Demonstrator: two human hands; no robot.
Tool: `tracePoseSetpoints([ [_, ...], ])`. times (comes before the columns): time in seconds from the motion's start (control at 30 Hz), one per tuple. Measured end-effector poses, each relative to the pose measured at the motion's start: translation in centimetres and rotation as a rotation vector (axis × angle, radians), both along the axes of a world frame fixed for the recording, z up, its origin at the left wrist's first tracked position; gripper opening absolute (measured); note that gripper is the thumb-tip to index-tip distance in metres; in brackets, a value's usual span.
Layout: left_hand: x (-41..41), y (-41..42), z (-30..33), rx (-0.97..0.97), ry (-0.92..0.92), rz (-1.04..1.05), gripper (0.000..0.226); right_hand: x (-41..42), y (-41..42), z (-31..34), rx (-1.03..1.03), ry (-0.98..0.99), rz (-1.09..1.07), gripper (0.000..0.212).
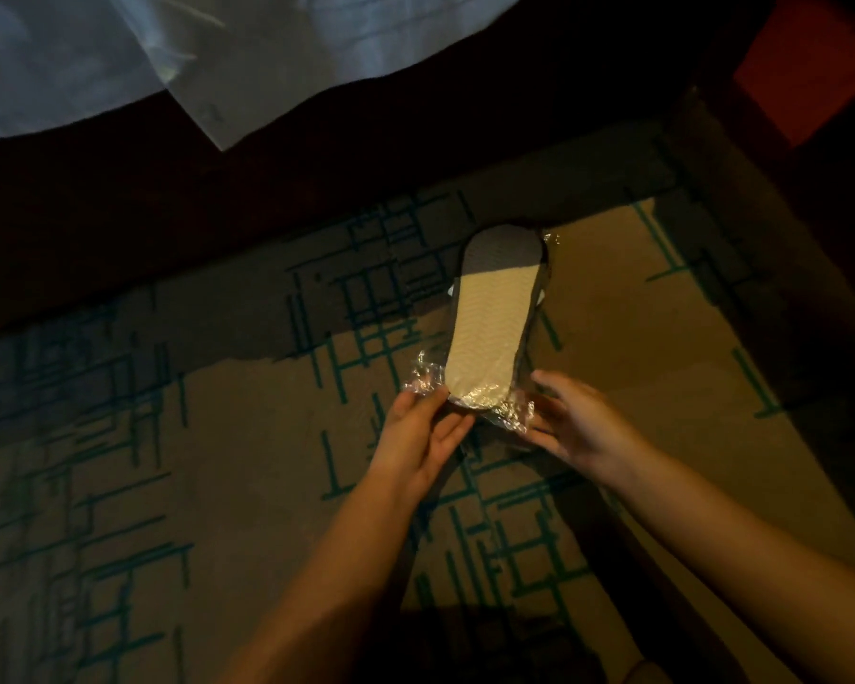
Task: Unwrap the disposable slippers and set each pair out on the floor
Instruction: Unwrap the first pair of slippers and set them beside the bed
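You are at the unwrapping step. The pale, flat disposable slipper pack in clear crinkled plastic film point(494, 318) is held over the brown carpeted floor with teal line pattern point(169, 461), sole side up; whether its far end rests on the floor cannot be told. Only one ribbed sole shows, so any second slipper would be underneath, which cannot be confirmed.

Your left hand point(425, 431) pinches the loose film at the near left corner of the pack, thumb on top, fingers below. Your right hand point(571, 422) is at the near right corner with fingers spread and relaxed, touching or just beside the bunched film; a firm grip is not visible.

Orientation: the long axis of the pack runs away from you, leaning slightly right at the far end. The near rounded end points at your hands; the far end lies in shadow near the dark bed base point(218, 199).

Next move, as judged: close the right hand on the film and pull the two corners apart to tear it open. Then draw the slippers out and separate them.
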State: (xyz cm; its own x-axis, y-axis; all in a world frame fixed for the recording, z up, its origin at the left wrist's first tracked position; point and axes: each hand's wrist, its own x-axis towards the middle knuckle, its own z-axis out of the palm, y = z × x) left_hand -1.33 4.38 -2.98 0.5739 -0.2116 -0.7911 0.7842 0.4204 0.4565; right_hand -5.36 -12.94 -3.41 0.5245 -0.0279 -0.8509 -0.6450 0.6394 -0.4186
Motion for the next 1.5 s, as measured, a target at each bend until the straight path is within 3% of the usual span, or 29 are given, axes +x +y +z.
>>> tracePoseSetpoints([
  [0.1,-1.3,0.0,-0.7,0.016,0.001,-0.076,0.021,-0.3,-0.2,-1.2,-0.061,-0.043,0.093,0.008],
  [0.2,-1.6,0.7,-1.2,0.183,-0.048,-0.2,0.022,-0.8,0.1,-2.1,-0.052,-0.026,0.106,0.007],
  [0.37,-1.5,2.6,-0.1,0.374,-0.141,-0.384,0.043,-0.1,1.0,-2.3,-0.054,-0.023,0.194,0.004],
  [0.47,-1.8,3.7,0.5,0.802,-0.491,-0.542,0.068,0.0,1.0,-2.2,-0.095,-0.082,0.235,0.006],
  [0.57,-1.7,4.0,1.1,1.182,-0.98,-0.715,0.064,-0.4,0.3,-1.7,-0.111,-0.132,0.229,0.009],
  [0.7,-1.7,2.4,1.4,1.243,-1.157,-0.904,0.043,-1.4,-0.1,-0.8,-0.153,-0.172,0.196,0.01],
  [0.9,-1.4,0.2,2.2,1.207,-1.136,-0.934,0.018,-2.5,-1.0,0.0,-0.272,-0.225,0.2,0.012],
  [1.03,-1.7,-0.4,3.0,1.24,-1.35,-0.912,0.006,-2.1,-0.9,-0.4,-0.223,-0.221,0.108,0.013],
  [1.17,-3.0,0.2,2.1,1.183,-1.695,-0.861,0.007,-1.5,-1.3,-0.9,-0.049,-0.178,-0.022,0.014],
  [1.23,-3.6,1.4,1.2,1.187,-1.778,-0.869,0.007,-1.2,-1.8,-1.0,-0.012,-0.184,-0.043,0.015],
  [1.37,-4.6,4.3,-0.7,1.177,-1.695,-0.967,0.019,-0.9,-2.3,-0.9,-0.114,-0.17,-0.011,0.018],
  [1.43,-5.2,5.4,-1.3,1.097,-1.526,-0.968,0.035,-0.9,-2.3,-0.8,-0.183,-0.163,0.03,0.018],
  [1.5,-5.5,6.1,-1.4,1.048,-1.241,-0.786,0.044,-1.0,-2.7,-0.8,-0.292,-0.167,0.08,0.016],
])
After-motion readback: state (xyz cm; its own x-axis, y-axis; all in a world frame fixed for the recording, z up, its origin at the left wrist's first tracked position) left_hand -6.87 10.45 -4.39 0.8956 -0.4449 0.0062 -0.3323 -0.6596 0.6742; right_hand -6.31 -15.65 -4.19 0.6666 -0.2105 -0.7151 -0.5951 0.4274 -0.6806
